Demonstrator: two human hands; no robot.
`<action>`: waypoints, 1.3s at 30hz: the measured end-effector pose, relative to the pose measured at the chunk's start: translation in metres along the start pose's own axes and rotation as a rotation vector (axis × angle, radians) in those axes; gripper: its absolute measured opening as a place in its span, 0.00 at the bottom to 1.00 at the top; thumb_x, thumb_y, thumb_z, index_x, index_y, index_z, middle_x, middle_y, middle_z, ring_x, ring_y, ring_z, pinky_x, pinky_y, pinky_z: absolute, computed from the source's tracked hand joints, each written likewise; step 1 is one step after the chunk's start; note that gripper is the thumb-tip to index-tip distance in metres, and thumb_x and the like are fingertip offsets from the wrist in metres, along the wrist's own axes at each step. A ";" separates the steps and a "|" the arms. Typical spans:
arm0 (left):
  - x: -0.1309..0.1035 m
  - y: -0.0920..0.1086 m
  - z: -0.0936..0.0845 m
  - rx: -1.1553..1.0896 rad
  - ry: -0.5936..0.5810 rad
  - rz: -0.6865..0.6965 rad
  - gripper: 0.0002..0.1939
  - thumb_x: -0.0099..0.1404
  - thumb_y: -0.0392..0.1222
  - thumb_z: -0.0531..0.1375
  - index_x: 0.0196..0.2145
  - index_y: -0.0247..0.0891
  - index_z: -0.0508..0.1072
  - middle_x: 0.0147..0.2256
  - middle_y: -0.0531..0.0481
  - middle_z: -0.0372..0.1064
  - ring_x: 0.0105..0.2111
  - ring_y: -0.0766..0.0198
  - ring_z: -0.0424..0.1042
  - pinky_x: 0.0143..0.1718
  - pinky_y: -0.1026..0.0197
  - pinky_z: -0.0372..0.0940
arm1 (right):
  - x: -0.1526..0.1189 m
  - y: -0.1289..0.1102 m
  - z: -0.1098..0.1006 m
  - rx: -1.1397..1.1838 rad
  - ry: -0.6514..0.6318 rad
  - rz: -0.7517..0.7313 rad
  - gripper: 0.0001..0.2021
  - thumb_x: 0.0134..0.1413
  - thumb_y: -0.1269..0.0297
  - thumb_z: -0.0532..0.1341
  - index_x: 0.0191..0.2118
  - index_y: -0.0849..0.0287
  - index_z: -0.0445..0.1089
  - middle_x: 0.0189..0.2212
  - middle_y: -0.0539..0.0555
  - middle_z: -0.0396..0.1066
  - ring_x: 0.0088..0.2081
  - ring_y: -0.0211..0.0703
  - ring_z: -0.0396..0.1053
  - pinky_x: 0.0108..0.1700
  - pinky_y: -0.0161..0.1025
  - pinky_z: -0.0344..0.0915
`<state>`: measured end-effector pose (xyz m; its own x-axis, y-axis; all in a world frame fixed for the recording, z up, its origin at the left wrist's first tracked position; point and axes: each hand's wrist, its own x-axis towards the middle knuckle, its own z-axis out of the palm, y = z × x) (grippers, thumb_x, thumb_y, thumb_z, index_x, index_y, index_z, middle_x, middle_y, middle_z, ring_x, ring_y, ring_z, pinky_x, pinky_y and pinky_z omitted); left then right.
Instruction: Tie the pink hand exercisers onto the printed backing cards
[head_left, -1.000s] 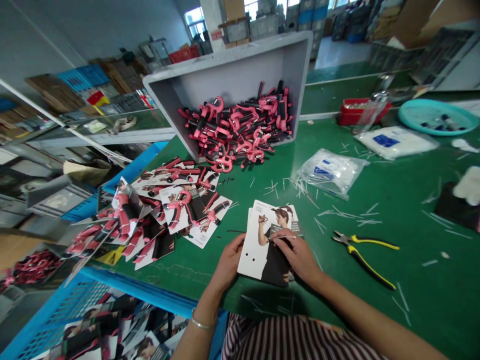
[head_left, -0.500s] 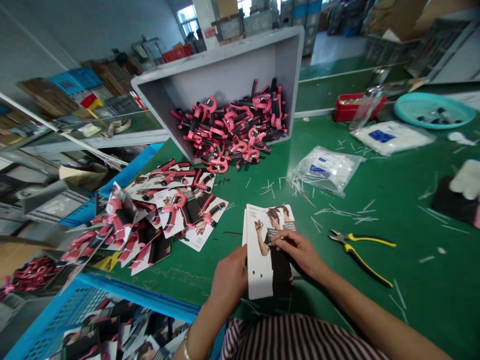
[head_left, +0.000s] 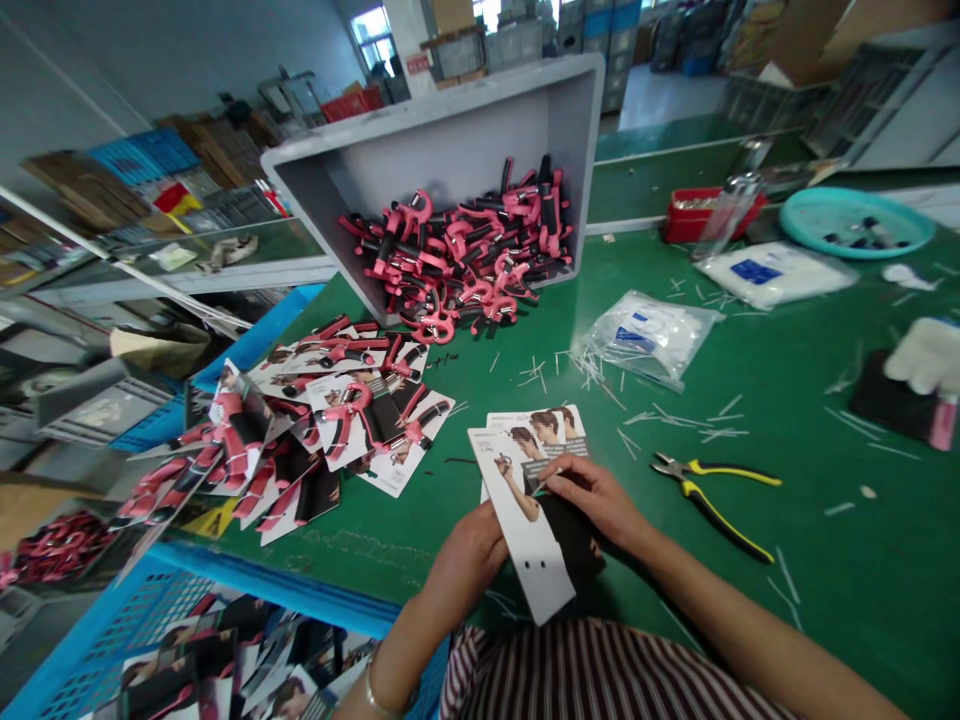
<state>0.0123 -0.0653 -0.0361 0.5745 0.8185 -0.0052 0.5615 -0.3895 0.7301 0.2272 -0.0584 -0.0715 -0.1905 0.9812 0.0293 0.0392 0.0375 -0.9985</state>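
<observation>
Several printed cards with a man's picture and small punched holes are between my hands at the table's front edge; the top card (head_left: 516, 500) is tilted across the others. My left hand (head_left: 474, 545) holds the cards from the left, its fingertips hidden behind them. My right hand (head_left: 592, 495) pinches at the cards' right side, thumb and forefinger together near a thin whitish strip. To the left lie pink and black hand grips (head_left: 356, 410) fixed on similar cards. Pliers with yellow and black handles (head_left: 712, 490) lie open to the right.
A tilted grey bin (head_left: 435, 120) of pink hand grips stands at the back. Plastic bags (head_left: 649, 335), thin white strips, a red box (head_left: 686, 222), a turquoise tray (head_left: 855, 200) and a white glove (head_left: 926, 358) are on the right. A blue crate (head_left: 82, 625) stands front left.
The top card has swung from upright to slanted, its lower end now further right. More of the cards beneath shows. The view has shifted slightly.
</observation>
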 end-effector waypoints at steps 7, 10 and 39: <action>0.011 -0.002 0.019 -0.040 0.071 -0.192 0.08 0.60 0.33 0.58 0.34 0.35 0.78 0.33 0.46 0.76 0.32 0.60 0.74 0.36 0.62 0.68 | -0.002 -0.002 0.003 -0.206 -0.043 -0.185 0.07 0.63 0.63 0.58 0.40 0.55 0.73 0.38 0.53 0.72 0.43 0.44 0.69 0.49 0.41 0.63; 0.010 -0.001 0.017 -0.022 0.082 -0.058 0.11 0.62 0.34 0.56 0.40 0.38 0.77 0.40 0.44 0.76 0.40 0.57 0.74 0.43 0.59 0.68 | -0.001 -0.002 0.002 -0.220 -0.054 -0.216 0.06 0.63 0.65 0.58 0.40 0.55 0.72 0.38 0.53 0.72 0.42 0.43 0.69 0.48 0.41 0.63; -0.003 -0.008 0.017 0.119 0.130 0.007 0.11 0.58 0.27 0.57 0.35 0.35 0.76 0.32 0.45 0.76 0.35 0.57 0.74 0.42 0.59 0.70 | -0.012 0.002 0.014 -0.388 -0.057 -0.338 0.08 0.64 0.70 0.55 0.44 0.55 0.70 0.39 0.53 0.72 0.43 0.41 0.69 0.48 0.40 0.66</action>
<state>0.0164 -0.0721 -0.0533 0.5013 0.8602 0.0936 0.6286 -0.4364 0.6438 0.2154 -0.0730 -0.0742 -0.3078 0.8907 0.3346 0.3250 0.4289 -0.8429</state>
